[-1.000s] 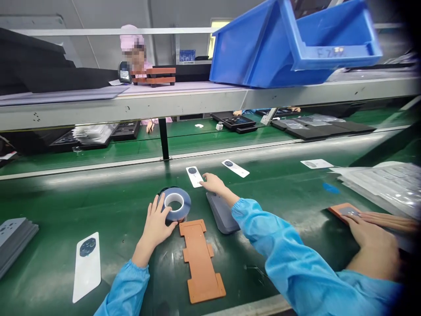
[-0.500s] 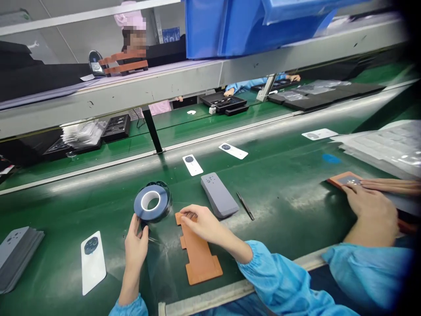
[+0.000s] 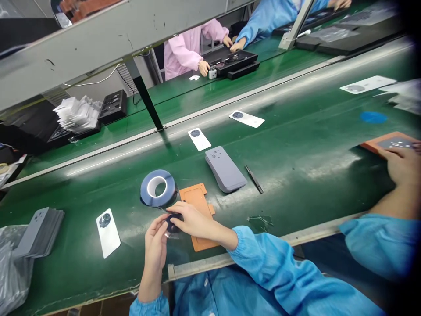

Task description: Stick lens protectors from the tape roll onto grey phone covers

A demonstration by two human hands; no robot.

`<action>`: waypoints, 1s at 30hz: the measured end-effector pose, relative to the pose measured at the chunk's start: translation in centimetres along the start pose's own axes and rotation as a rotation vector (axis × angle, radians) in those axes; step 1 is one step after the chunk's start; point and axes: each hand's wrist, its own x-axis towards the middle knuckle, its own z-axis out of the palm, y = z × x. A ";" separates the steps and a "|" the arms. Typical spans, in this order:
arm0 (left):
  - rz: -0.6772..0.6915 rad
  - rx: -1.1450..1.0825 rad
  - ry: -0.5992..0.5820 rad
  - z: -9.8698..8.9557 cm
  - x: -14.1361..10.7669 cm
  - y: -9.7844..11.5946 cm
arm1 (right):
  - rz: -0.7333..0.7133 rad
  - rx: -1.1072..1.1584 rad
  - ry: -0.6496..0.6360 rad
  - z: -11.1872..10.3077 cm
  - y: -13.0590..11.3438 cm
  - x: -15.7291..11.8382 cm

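Between my two hands is a dark round piece with clear film around it. My left hand pinches its left edge, and my right hand holds it from the right with closed fingers. Just beyond them a blue tape roll with a white core lies flat on the green surface. The orange plate lies partly under my right hand and forearm. Behind it sits a stack of grey phone-shaped sheets, with black tweezers to its right.
White cards with dark circles lie at left and farther back. Another grey stack and a plastic bag are at far left. At right, a co-worker's hand touches an orange fixture. A metal rail crosses above.
The view has tilted down. My hands have come together on the dark round piece, and my right hand has let go of the orange plate, which is now turned around.
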 end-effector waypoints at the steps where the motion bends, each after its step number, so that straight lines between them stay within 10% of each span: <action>1: 0.006 -0.017 0.002 0.3 0.1 -0.1 | 0.006 -0.016 0.002 0.1 0.1 0.0; 19: 0.052 0.113 0.012 2.6 2.3 0.4 | 0.074 -0.104 0.150 -0.5 1.0 -1.6; 30: 0.373 0.313 0.234 -0.5 6.3 2.0 | 0.183 0.233 0.258 -6.9 1.6 -3.3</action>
